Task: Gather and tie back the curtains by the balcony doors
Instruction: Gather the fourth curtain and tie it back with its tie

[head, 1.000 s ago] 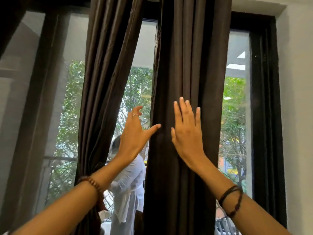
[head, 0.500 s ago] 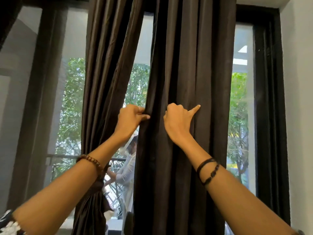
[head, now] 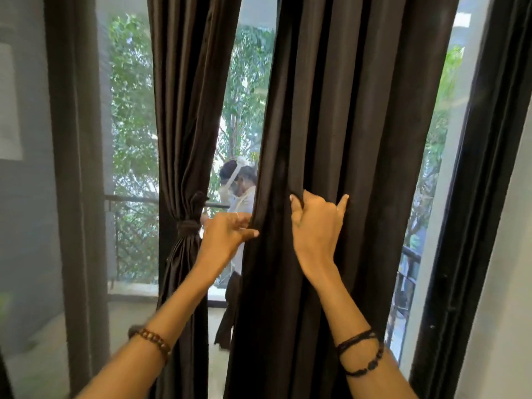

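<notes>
Two dark brown curtains hang in front of the glass balcony doors. The left curtain is bunched and bound at mid height by a knotted tie-back. The right curtain hangs loose in wide folds. My left hand pinches the right curtain's left edge between thumb and fingers. My right hand grips a fold of the same curtain a little to the right, fingers curled into the cloth, little finger sticking up.
A dark door frame runs down the right beside a white wall. Another dark frame post stands at the left. Outside the glass a person stands on the balcony by a railing, with trees behind.
Both hands went from flat against the right curtain to curled round its folds, then slid lower. My view dropped, bringing the left curtain's tie-back into sight.
</notes>
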